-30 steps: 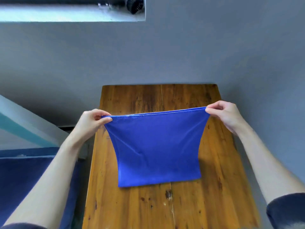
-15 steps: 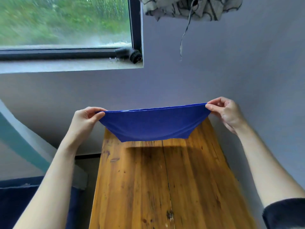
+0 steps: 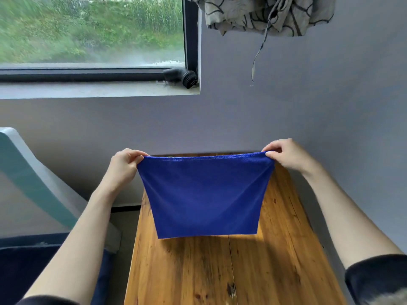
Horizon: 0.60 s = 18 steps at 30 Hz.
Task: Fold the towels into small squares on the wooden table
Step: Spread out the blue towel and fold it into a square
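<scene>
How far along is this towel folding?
Early, it seems. Done: no folded square shows on the wooden table. In hand: the left hand and right hand pinch the top corners of the blue towel, held stretched above the table. Left: laying it down and folding it small.

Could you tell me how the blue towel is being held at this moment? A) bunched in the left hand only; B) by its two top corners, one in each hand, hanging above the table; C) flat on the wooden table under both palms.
B: the left hand and right hand each pinch a top corner of the blue cloth towel, which hangs above the wooden table.
</scene>
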Each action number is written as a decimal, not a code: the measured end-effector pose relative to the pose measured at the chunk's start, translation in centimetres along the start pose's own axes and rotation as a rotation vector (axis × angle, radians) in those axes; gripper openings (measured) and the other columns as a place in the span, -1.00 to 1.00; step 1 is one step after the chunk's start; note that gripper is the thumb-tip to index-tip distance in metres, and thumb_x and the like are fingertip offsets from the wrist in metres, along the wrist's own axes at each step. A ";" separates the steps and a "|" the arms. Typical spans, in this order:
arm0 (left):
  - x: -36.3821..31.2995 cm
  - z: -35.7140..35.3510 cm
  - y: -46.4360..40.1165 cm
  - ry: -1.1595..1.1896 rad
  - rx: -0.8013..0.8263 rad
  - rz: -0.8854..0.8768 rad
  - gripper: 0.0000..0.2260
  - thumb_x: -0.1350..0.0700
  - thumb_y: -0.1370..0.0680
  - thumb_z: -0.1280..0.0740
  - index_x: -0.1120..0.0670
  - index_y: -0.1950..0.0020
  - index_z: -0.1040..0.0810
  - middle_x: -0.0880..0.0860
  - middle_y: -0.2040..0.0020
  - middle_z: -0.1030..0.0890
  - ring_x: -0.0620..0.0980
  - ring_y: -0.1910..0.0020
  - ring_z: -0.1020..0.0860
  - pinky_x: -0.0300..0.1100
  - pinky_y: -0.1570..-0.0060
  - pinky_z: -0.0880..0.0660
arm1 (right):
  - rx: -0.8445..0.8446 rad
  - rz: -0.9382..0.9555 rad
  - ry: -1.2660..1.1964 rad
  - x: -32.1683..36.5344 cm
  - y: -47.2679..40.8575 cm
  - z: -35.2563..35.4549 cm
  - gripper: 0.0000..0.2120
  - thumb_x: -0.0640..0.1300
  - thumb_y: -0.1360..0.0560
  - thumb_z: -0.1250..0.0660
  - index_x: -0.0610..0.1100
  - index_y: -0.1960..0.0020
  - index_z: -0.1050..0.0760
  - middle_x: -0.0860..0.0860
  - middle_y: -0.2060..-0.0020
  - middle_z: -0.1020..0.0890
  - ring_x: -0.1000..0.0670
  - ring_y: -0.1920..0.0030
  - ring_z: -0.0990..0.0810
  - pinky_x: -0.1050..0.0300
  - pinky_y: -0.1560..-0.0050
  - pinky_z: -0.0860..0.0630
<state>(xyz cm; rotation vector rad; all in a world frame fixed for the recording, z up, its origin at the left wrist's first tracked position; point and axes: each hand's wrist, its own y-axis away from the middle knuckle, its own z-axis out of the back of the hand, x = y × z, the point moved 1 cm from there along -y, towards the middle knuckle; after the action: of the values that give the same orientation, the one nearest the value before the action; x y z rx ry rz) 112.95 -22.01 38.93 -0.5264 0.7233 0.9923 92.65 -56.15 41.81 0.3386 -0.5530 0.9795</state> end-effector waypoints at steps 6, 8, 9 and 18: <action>-1.2 -0.3 -2.7 0.075 -0.138 -0.012 -0.80 0.27 -0.57 -0.21 0.10 0.04 -0.62 0.13 0.01 -0.57 0.10 0.00 -0.55 -0.10 -0.10 -0.47 | -0.265 -0.067 0.033 1.4 -2.4 -0.5 -0.82 -0.25 -0.55 -0.20 -0.21 -0.06 -0.56 -0.14 -0.06 -0.60 -0.12 -0.10 -0.52 0.19 -0.02 -0.34; -2.1 0.2 -3.2 0.162 -0.153 -0.042 -0.81 0.28 -0.57 -0.21 0.09 0.05 -0.60 0.06 0.10 -0.60 0.02 0.07 -0.56 -0.26 -0.02 -0.47 | -0.366 -0.052 -0.024 1.9 -2.6 0.1 -0.82 -0.26 -0.56 -0.19 -0.24 -0.07 -0.55 -0.16 -0.05 -0.61 -0.14 -0.08 -0.53 0.21 0.02 -0.33; -2.5 0.5 -3.2 0.197 -0.157 -0.063 -0.82 0.29 -0.57 -0.21 0.12 0.04 -0.60 -0.01 0.15 -0.60 -0.06 0.12 -0.55 -0.33 0.03 -0.45 | -0.410 -0.034 -0.054 2.1 -2.5 0.3 -0.82 -0.27 -0.56 -0.19 -0.26 -0.07 -0.54 -0.16 -0.04 -0.62 -0.15 -0.07 -0.53 0.21 0.02 -0.34; 1.1 -1.6 2.5 0.242 -0.010 -0.026 -0.78 0.32 -0.56 -0.22 0.07 0.07 -0.61 -0.27 0.27 -0.63 -0.32 0.22 -0.54 -0.44 0.05 -0.43 | -0.383 -0.027 -0.294 -1.7 2.8 -3.8 -0.86 -0.31 -0.54 -0.23 -0.22 -0.01 -0.55 -0.04 0.13 -0.58 0.01 0.09 -0.52 0.33 0.09 -0.42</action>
<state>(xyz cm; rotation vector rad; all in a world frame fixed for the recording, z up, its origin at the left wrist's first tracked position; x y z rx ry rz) 110.65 -21.31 36.85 -0.6704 0.9248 0.9177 90.64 -53.96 37.74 0.1456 -0.9842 0.7806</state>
